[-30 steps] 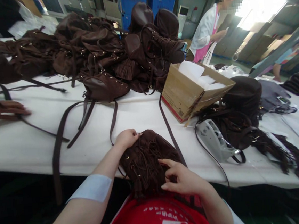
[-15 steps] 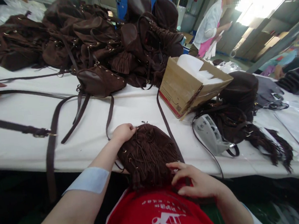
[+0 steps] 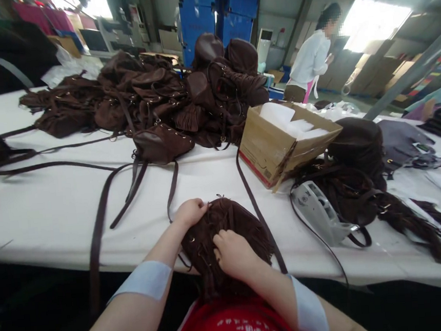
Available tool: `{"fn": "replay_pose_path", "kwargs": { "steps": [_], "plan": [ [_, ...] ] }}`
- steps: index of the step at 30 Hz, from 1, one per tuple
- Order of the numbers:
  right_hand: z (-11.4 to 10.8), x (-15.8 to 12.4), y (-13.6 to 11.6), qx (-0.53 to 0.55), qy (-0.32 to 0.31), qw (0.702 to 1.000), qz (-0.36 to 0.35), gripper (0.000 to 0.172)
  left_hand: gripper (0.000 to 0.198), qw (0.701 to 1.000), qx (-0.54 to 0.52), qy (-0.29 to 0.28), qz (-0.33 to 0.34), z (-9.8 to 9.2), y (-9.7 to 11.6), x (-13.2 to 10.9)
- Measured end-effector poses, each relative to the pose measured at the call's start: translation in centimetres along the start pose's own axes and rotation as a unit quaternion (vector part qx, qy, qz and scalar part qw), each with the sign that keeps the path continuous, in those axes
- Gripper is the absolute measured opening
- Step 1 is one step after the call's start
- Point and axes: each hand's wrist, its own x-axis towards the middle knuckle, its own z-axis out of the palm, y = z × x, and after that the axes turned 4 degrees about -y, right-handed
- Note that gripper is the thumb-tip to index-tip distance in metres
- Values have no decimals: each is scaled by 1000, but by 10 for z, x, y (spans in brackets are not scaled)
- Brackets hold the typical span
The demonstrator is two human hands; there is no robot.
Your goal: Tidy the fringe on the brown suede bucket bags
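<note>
A dark brown suede fringed bag [image 3: 245, 225] lies at the near edge of the white table [image 3: 54, 211], partly against my red shirt. My left hand [image 3: 189, 212] grips the bag's upper left rim with its fingers curled. On top of the bag's middle rests my right hand [image 3: 234, 254], fingers curled down into the fringe. A long brown strap [image 3: 252, 193] runs from the bag up the table.
A big heap of brown bags [image 3: 160, 93] with loose straps covers the table's far side. A tilted cardboard box [image 3: 280, 139] of white sheets, a grey tape dispenser [image 3: 319, 211] and more fringed bags [image 3: 364, 173] lie to the right. A person in white [image 3: 311, 59] stands beyond.
My right hand has moved from the bag's lower right edge up onto its middle and closed into the fringe. The other person's hand at the left edge is gone from view.
</note>
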Motion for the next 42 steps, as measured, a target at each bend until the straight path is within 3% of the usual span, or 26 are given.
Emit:
{"fn": "replay_pose_path", "kwargs": {
  "steps": [2, 7, 9, 11, 14, 16, 19, 22, 33, 40, 42],
  "plan": [
    [0, -27, 9, 20, -31, 999, 0, 17, 42, 1000, -5, 1, -1, 2, -1, 0],
    [-21, -88, 39, 119, -192, 973, -42, 21, 45, 1000, -10, -9, -15, 4, -2, 4],
    [-33, -90, 37, 143, -162, 975, -51, 14, 44, 1000, -9, -17, -16, 3, -1, 5],
    [-41, -75, 22, 141, -80, 984, -74, 16, 43, 1000, -9, -22, -16, 2, 0, 6],
    [-42, -32, -9, 86, 12, 978, -189, 27, 43, 1000, -11, -17, -10, 0, 1, 4],
    [-35, -3, -24, 28, 33, 969, -242, 26, 43, 1000, -11, -11, -2, -1, 2, 2],
    [-17, 25, -27, -33, 11, 979, -199, 18, 41, 1000, -8, -8, -2, -2, 2, 0],
    [-3, 26, -11, -51, 0, 990, -130, 15, 41, 1000, -9, -7, -6, -3, 2, 0],
    [-13, -51, 33, -8, -88, 992, -91, 21, 46, 1000, -12, -17, -18, -1, 2, 1],
    [-15, -80, 35, 96, -68, 992, -50, 15, 45, 1000, 1, -17, -17, 2, 1, 3],
    [-15, -81, 32, 138, -57, 988, -23, 33, 45, 1000, -3, -18, -16, 4, 0, 4]
  ]
}}
